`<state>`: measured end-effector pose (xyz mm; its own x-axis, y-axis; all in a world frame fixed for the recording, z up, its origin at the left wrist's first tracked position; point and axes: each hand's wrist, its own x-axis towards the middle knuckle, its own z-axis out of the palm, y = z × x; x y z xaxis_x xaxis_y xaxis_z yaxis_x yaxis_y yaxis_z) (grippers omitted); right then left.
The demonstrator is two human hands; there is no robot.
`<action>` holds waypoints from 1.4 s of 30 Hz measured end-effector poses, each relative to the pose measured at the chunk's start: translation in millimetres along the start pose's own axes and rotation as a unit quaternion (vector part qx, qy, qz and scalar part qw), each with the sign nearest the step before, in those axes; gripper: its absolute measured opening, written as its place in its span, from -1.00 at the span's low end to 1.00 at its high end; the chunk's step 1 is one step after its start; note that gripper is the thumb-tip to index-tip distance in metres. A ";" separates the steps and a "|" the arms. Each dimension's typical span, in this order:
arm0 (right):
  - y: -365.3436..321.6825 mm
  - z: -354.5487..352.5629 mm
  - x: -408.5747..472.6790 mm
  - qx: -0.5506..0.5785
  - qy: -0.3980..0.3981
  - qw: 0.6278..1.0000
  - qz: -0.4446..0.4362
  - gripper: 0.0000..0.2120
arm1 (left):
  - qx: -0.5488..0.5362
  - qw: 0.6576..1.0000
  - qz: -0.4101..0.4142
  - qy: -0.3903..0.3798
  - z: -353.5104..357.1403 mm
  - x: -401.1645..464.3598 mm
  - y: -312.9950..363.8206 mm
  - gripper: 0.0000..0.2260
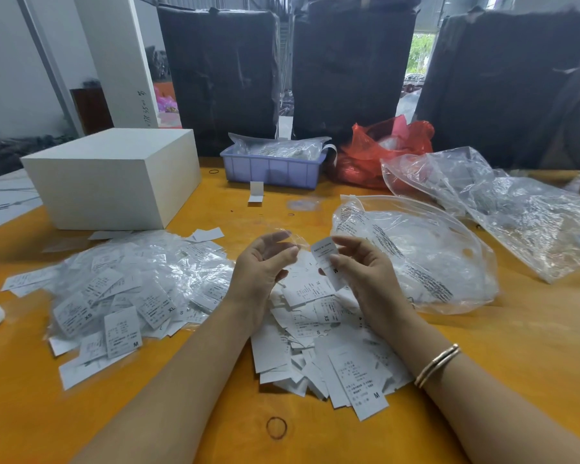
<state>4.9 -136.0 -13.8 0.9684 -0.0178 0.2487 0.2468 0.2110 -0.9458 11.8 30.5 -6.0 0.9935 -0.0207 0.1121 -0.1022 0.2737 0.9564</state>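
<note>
My right hand (359, 272) pinches a white printed label (327, 259) marked M between thumb and fingers, above the table. My left hand (265, 266) holds a small clear plastic sleeve (290, 241) at its fingertips, close to the label's left edge. Under both hands lies a loose heap of white size labels (318, 349). To the left spreads a pile of labels in clear sleeves (131, 296). A bracelet circles my right wrist.
The orange table (215, 430) carries a white box (114, 179) at the back left, a blue tray (272, 169) of bagged items, a red bag (382, 149) and big clear bags (432, 256) at the right. Dark wrapped bales (221, 72) stand behind. A rubber band (276, 428) lies near me.
</note>
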 end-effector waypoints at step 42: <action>-3.2 5.5 -6.2 -0.100 -0.033 0.994 -0.029 -0.76 | 0.066 0.998 -0.023 -0.010 2.1 -0.6 -3.1 -0.76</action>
<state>-2.1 -131.2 -11.1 0.9497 0.0418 0.3105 0.3103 0.0123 -0.9506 11.4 27.6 -8.4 0.9961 -0.0505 0.0721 -0.0642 0.1441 0.9875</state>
